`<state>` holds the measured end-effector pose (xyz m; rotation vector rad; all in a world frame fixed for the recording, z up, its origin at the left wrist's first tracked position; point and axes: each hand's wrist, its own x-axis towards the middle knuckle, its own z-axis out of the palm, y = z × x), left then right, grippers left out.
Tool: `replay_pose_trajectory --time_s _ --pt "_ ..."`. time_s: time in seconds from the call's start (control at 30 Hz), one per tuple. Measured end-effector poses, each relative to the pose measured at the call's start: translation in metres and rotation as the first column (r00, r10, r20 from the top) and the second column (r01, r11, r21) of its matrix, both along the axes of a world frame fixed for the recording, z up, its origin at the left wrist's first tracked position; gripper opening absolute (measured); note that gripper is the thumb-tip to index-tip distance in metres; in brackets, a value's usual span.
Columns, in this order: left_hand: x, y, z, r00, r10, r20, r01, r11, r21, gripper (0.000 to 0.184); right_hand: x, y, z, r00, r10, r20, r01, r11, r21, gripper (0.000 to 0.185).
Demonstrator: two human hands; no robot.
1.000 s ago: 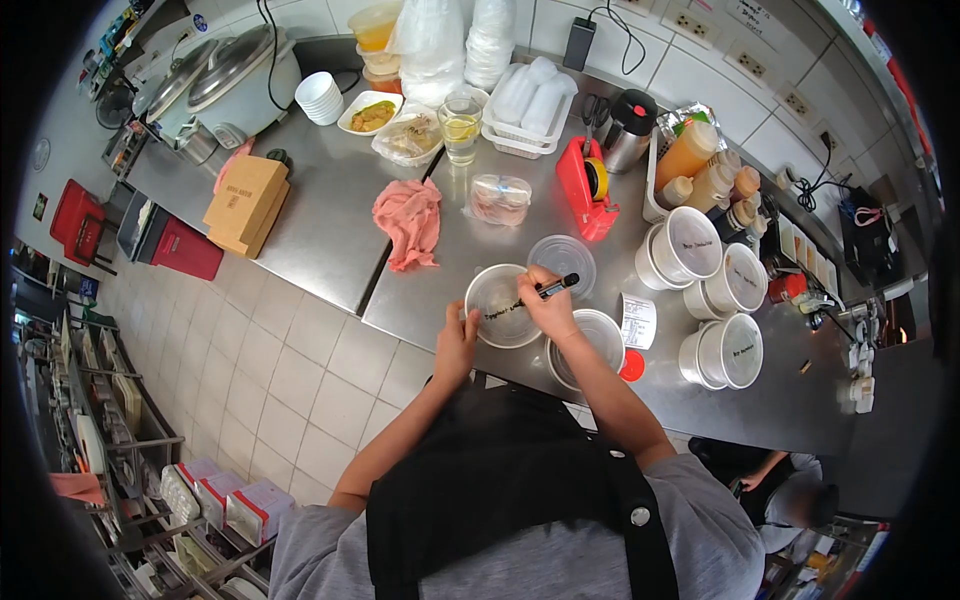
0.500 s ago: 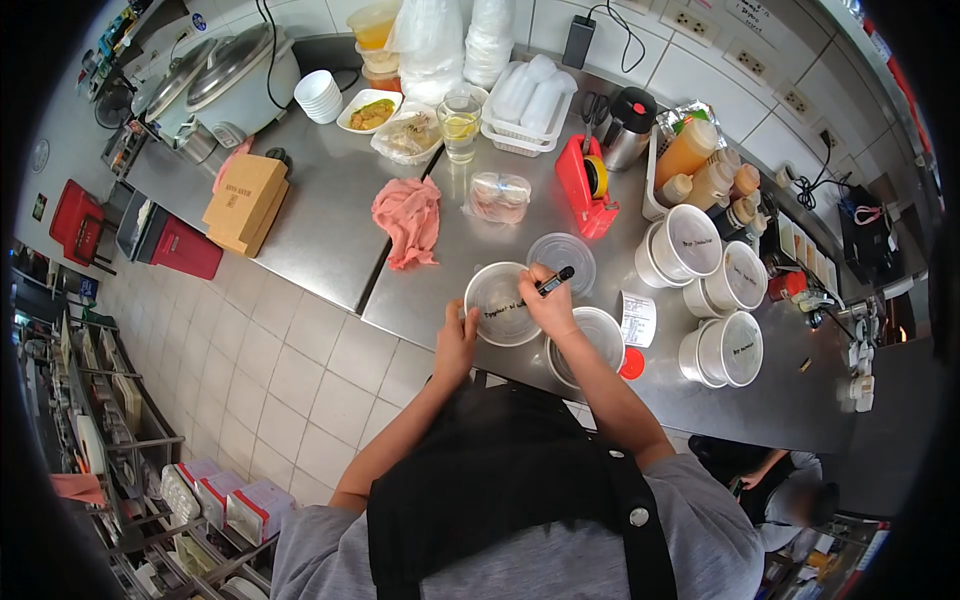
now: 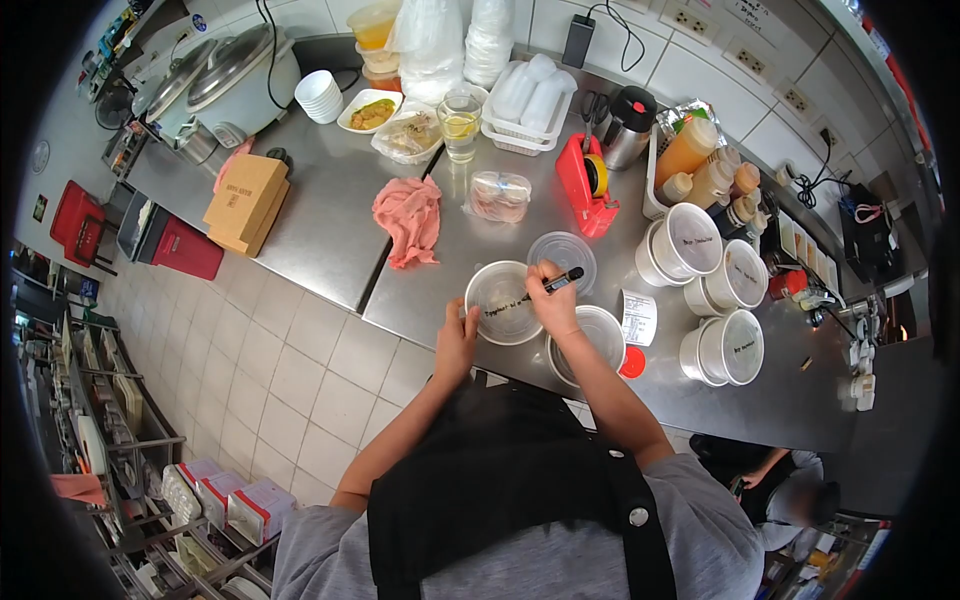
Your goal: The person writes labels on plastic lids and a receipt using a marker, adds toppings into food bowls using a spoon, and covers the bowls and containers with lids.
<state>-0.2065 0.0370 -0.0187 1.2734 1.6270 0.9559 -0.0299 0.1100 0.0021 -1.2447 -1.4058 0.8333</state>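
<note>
A round white takeaway bowl (image 3: 497, 325) with a clear lid stands near the counter's front edge, black handwriting across its lid. My left hand (image 3: 456, 342) grips its left side, thumb and fingers at the rim. Between the fingers of my right hand (image 3: 551, 305) is a black marker (image 3: 565, 281), its tip at the right end of the writing. Under my right forearm another white bowl (image 3: 603, 328) is partly hidden. Behind my right hand lies a loose clear lid (image 3: 577, 252). A printed receipt (image 3: 638, 312) and a red cap (image 3: 632, 363) lie to the right.
Several lettered white tubs (image 3: 692, 240) stand at right, near sauce bottles (image 3: 688, 150). A red tape dispenser (image 3: 588, 205), a wrapped packet (image 3: 499, 196), a pink cloth (image 3: 407, 220) and a glass (image 3: 460, 140) sit further back. Another person (image 3: 765, 480) is at lower right.
My right hand and the marker have shifted slightly to the right along the lid, where the writing reaches. My left hand stays in the same place on the bowl.
</note>
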Motion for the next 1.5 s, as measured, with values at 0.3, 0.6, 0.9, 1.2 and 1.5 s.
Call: replay_pose_trajectory --time_s 0.3,0.6,0.9,1.2,1.5 --pt "-0.001 -0.001 0.001 1.000 -0.002 0.001 0.002 1.000 -0.009 0.041 -0.002 -0.001 0.004 0.997 -0.023 0.073 0.018 0.997 0.069 0.026" --pt "-0.001 0.000 0.001 1.000 -0.001 -0.003 0.001 1.000 -0.004 0.040 -0.001 -0.001 -0.005 0.999 -0.021 -0.042 0.026 0.994 0.106 0.025" --pt "0.000 0.001 0.001 1.000 -0.009 -0.013 0.009 1.000 -0.008 0.040 -0.002 -0.004 0.003 0.997 -0.051 0.054 0.045 0.993 0.105 0.024" --pt "0.000 0.001 -0.004 1.000 0.002 -0.021 -0.002 1.000 0.000 0.040 0.000 -0.003 -0.002 0.994 -0.109 0.030 0.106 0.992 0.067 0.017" --pt "-0.001 0.000 0.003 1.000 -0.004 -0.019 0.003 1.000 -0.023 0.044 0.002 -0.002 -0.008 0.963 -0.154 -0.223 0.175 0.981 0.081 0.029"
